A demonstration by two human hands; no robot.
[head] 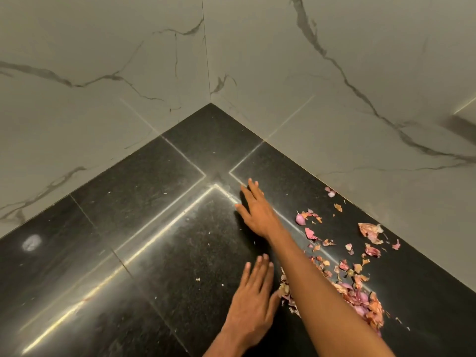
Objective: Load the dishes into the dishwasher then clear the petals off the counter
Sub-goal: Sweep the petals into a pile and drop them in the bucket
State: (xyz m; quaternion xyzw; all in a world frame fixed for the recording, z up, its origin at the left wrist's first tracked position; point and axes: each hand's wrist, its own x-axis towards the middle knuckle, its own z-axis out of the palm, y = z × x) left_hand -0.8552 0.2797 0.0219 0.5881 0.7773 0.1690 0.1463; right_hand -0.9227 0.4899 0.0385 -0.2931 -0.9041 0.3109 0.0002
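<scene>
Pink and orange dried petals lie on a black stone counter [159,202]. A dense pile of petals [360,297] sits near the front right, partly hidden by my right forearm. Scattered petals [371,233] spread toward the right wall. My right hand [255,210] reaches far into the corner, fingers straight and flat on the counter, left of the scattered petals. My left hand [253,295] lies flat with straight fingers, its thumb edge touching the left side of the pile. No dishes or dishwasher are in view.
Marbled white walls [334,99] meet at the corner behind the counter. Light reflections streak the dark surface. A pale smudge [31,242] marks the counter at far left. Tiny crumbs [197,279] dot the middle.
</scene>
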